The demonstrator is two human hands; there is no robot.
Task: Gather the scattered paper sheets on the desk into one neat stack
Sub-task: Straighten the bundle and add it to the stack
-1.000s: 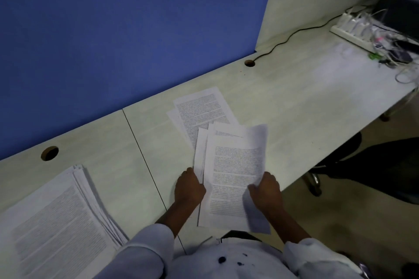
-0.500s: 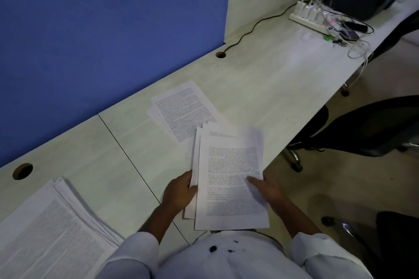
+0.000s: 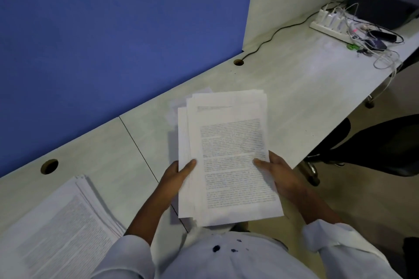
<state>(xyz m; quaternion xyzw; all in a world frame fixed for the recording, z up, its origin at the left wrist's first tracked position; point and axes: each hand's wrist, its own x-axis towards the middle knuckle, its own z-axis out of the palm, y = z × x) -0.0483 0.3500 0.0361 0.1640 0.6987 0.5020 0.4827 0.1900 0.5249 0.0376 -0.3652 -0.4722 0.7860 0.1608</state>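
Blue partition panel [image 3: 108, 36] filled the back of your view, with the pale wood-grain desk [image 3: 294, 88] running below it and a dark office chair [image 3: 374, 142] off the desk's right edge. At the lower left of the desk lay a large fanned pile of printed sheets [image 3: 56, 229], its edges stepped rather than flush. Far right sat a power strip [image 3: 328, 22] tangled with cables, well apart from your work.

You held a bundle of printed sheets [image 3: 226, 154] up over the desk's front edge. Your left hand [image 3: 174, 179] was closed on its left margin, thumb on top and fingers beneath; your right hand [image 3: 278, 174] gripped the right margin the same way, thumb lying across the text.

The risk, as I judged it, sat in that bundle. Its sheets were offset, a strip of lower pages showing along the left and top, so a loose pinch could have let the under pages slide out and drop to the floor, since part of the bundle overhung the desk. A pale corner [image 3: 204, 90] peeked out behind the bundle's top edge; whether that was another sheet lying on the desk I could not tell, and it could easily have been missed. Setting the bundle onto the fanned pile without squaring both would have left one crooked heap.
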